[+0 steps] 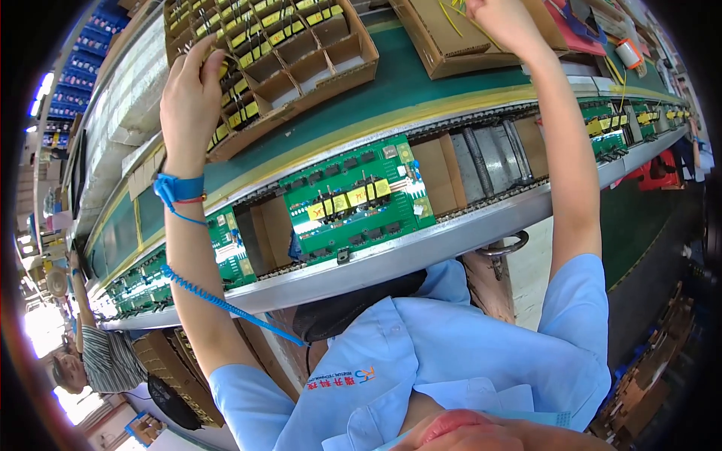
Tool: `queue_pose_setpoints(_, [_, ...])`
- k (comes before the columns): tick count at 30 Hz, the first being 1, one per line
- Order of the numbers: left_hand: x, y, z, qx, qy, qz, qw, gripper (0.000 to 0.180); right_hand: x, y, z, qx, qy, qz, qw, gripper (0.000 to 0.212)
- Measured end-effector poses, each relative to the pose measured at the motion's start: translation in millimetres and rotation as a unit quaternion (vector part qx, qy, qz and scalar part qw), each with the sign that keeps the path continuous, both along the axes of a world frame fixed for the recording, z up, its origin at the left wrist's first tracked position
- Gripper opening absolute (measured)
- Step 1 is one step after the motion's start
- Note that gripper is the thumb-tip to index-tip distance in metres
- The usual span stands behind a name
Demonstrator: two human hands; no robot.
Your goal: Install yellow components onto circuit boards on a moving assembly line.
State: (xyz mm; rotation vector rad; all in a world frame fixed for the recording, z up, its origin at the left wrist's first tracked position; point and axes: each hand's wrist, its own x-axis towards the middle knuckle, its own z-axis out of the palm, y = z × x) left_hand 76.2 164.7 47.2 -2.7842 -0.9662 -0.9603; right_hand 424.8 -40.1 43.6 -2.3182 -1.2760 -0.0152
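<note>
My left hand [189, 101], with a blue wrist strap [180, 188], reaches over the left side of a divided cardboard box [304, 94]. Its thumb and fingers are closed around a small yellow-wrapped component [223, 69], mostly hidden by the fingers. More such components with black leads fill many compartments. My right hand [492, 11] is at the top edge, over a second cardboard box [444, 45] with thin yellow strands [451, 19]. Its fingers are curled and partly cut off; what they hold does not show. In front of me lies a green circuit board [353, 199] carrying yellow components.
The boards sit along a chain conveyor with a metal rail [376, 259]; more circuit boards [233, 248] run left and right. A coiled blue cord [226, 304] hangs from my left arm. Another person [105, 357] is at far left. A white spool [629, 54] stands at upper right.
</note>
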Motion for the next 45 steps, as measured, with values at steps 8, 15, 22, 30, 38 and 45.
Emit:
queue_pose_setpoints(8, [-20, -6, -1, -0.011, -0.058, 0.016, 0.998, 0.039, -97, -69, -17, 0.088, 0.407, 0.238, 0.877, 0.015])
queue_pose_setpoints(15, [-60, -63, 14, -0.259, -0.235, -0.095, 0.932, 0.04, -130, -80, -46, -0.035, 0.241, 0.286, 0.927, 0.004])
queue_pose_setpoints(22, [-87, -119, -9, -0.392, -0.196, -0.107, 0.892, 0.047, -135, -79, -58, 0.015, 0.164, 0.327, 0.931, 0.008])
queue_pose_setpoints(30, [-105, -139, -21, -0.485, -0.164, -0.08, 0.855, 0.046, -148, -86, -46, 0.058, 0.122, 0.289, 0.948, 0.027])
queue_pose_setpoints(38, [-111, -136, -40, -0.595, -0.135, -0.076, 0.788, 0.045, -180, -90, -45, 0.125, 0.06, 0.372, 0.918, 0.066])
queue_pose_setpoints(45, [-115, -135, -43, -0.605, -0.121, -0.075, 0.783, 0.045, -190, -76, -54, 0.138, 0.045, 0.434, 0.889, 0.085])
